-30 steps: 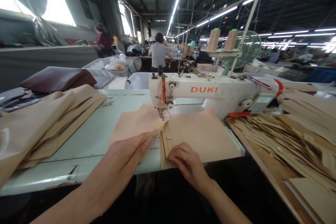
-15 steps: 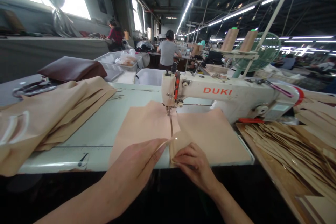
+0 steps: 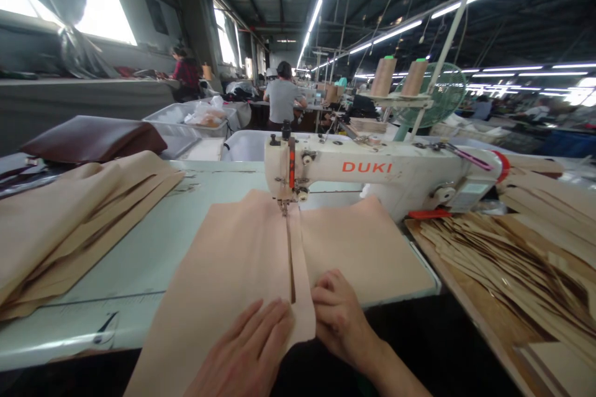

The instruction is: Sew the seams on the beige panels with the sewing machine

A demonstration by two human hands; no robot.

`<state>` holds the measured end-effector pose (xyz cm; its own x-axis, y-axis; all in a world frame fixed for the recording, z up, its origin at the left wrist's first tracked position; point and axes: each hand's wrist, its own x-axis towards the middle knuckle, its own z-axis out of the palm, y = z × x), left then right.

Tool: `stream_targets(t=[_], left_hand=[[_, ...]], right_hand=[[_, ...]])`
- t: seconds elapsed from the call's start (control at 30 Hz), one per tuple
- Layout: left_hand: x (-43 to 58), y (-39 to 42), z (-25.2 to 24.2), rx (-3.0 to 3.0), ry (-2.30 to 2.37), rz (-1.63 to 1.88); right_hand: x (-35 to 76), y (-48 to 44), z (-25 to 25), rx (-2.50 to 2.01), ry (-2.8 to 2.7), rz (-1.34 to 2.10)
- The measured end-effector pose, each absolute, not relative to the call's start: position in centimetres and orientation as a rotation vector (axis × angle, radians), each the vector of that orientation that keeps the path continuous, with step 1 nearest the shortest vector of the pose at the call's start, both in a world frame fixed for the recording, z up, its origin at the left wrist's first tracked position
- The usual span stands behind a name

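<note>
A white DUKI sewing machine [image 3: 372, 173] stands on the pale green table [image 3: 153, 242]. Two tan fabric panels [image 3: 237, 273] lie spread under its needle [image 3: 284, 208], with the seam running toward me. My left hand [image 3: 246, 350] lies flat on the left panel by the seam, fingers stretched out. My right hand [image 3: 339, 316] rests on the right side of the seam with its fingers curled, pinching the seam allowance at the near edge.
A stack of tan fabric pieces [image 3: 69, 223] lies at the left, with a dark brown piece [image 3: 93, 139] behind it. Several cut tan strips [image 3: 507, 260] fill a board on the right. Thread cones [image 3: 384, 77] and a fan [image 3: 442, 99] stand behind. Other people [image 3: 282, 99] work at far tables.
The fabric has been pulled toward me and opened flat on both sides of the seam. Both hands have moved nearer to the table edge, and the left hand now lies flat.
</note>
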<state>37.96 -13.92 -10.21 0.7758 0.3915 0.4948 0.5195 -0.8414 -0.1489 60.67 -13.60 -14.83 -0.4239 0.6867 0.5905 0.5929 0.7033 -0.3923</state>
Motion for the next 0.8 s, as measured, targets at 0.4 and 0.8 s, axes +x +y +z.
stream_targets(t=[0.4, 0.8], left_hand=[[39.0, -12.8, -11.6, -2.621, -0.670, -0.637], [37.5, -11.7, -12.5, -2.828, -0.645, -0.536]], right_hand=[[60.4, -13.2, -15.5, -0.950, -2.099, 0.131], [61.3, -11.9, -8.9, -1.229, -2.090, 0.364]])
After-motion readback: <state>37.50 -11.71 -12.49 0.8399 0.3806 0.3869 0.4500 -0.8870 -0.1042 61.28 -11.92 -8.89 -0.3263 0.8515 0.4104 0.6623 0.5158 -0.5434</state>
